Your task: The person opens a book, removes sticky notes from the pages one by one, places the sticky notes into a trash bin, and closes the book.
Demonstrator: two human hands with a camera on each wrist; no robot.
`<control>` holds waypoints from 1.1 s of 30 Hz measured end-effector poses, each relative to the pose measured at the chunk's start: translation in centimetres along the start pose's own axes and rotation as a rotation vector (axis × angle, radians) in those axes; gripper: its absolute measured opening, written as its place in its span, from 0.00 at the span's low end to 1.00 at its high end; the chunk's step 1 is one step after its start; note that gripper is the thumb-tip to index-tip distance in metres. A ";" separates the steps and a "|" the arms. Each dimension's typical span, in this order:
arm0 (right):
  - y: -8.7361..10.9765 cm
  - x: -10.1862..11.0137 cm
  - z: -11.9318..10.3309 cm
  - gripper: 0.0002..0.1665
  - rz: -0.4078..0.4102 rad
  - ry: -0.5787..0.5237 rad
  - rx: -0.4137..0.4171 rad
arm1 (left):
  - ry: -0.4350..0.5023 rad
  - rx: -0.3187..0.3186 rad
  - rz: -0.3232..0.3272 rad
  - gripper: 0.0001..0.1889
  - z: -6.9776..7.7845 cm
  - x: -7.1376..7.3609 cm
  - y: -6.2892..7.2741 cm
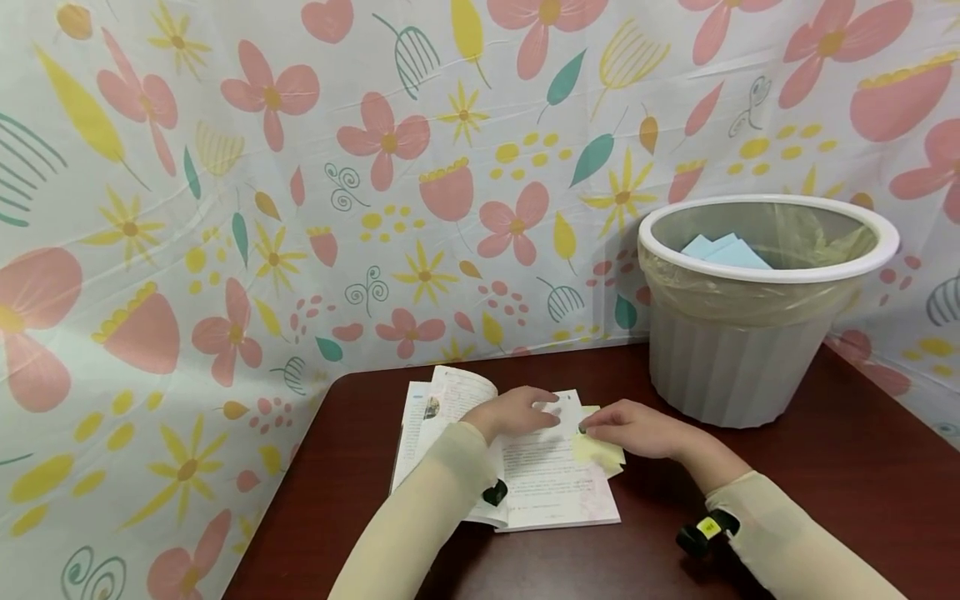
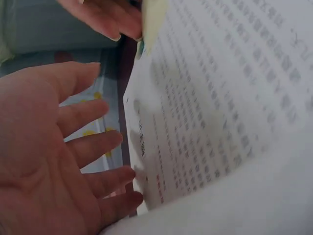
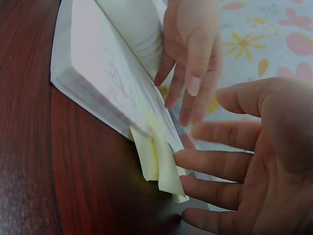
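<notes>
An open book with printed pages lies on the table. My left hand is over the upper part of its right page, fingers relaxed and apart in the left wrist view, with nothing held. Pale yellow sticky notes stick out past the book's right edge, as the right wrist view also shows for these yellow slips. My right hand is at these notes, its extended fingers beside them and the thumb apart. A small dark green spot shows at its fingertips in the head view.
A grey ribbed wastebasket with a clear liner stands at the table's back right, light blue paper pieces inside. The dark red-brown table meets a flower-patterned curtain behind. Several left pages of the book curl up.
</notes>
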State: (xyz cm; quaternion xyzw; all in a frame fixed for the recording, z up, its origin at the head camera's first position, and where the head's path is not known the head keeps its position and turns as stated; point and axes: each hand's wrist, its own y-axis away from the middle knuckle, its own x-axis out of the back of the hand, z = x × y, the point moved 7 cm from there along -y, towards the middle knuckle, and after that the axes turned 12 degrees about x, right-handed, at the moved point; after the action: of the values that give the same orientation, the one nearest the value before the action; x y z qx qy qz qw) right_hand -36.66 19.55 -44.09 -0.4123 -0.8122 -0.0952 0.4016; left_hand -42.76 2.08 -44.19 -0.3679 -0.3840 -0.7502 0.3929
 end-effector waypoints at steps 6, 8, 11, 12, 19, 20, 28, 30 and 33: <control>0.0 0.4 0.6 0.18 0.067 0.060 -0.038 | -0.108 0.016 -0.041 0.29 0.6 -0.9 0.1; 0.1 0.4 0.9 0.16 0.086 0.072 -0.071 | -0.120 0.022 -0.042 0.29 0.7 -1.0 0.1; 0.2 0.2 1.4 0.14 0.100 0.102 -0.122 | -0.137 0.016 -0.048 0.29 0.8 -1.5 -0.1; 0.3 0.2 1.5 0.14 0.102 0.114 -0.134 | -0.144 0.009 -0.049 0.29 0.9 -1.7 -0.1; 0.3 -0.1 1.8 0.12 0.111 0.164 -0.158 | -0.221 -0.023 -0.024 0.28 1.5 -2.3 0.0; 0.3 -0.1 1.8 0.12 0.115 0.169 -0.157 | -0.226 -0.016 -0.021 0.28 1.5 -2.3 0.0; 0.2 0.2 1.0 0.13 0.139 0.185 -0.123 | -0.230 0.018 -0.022 0.28 1.7 -2.4 0.3; 0.2 0.2 0.7 0.14 0.140 0.180 -0.112 | -0.236 0.013 -0.022 0.29 1.7 -2.4 0.4; 0.1 0.1 0.3 0.15 0.133 0.176 -0.076 | -0.232 0.013 -0.025 0.29 1.7 -2.4 0.4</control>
State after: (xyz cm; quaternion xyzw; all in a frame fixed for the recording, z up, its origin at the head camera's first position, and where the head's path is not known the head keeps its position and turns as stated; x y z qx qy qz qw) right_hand -36.77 19.83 -44.21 -0.4702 -0.7405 -0.1350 0.4608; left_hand -40.98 4.11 -45.39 -0.4448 -0.4366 -0.7049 0.3387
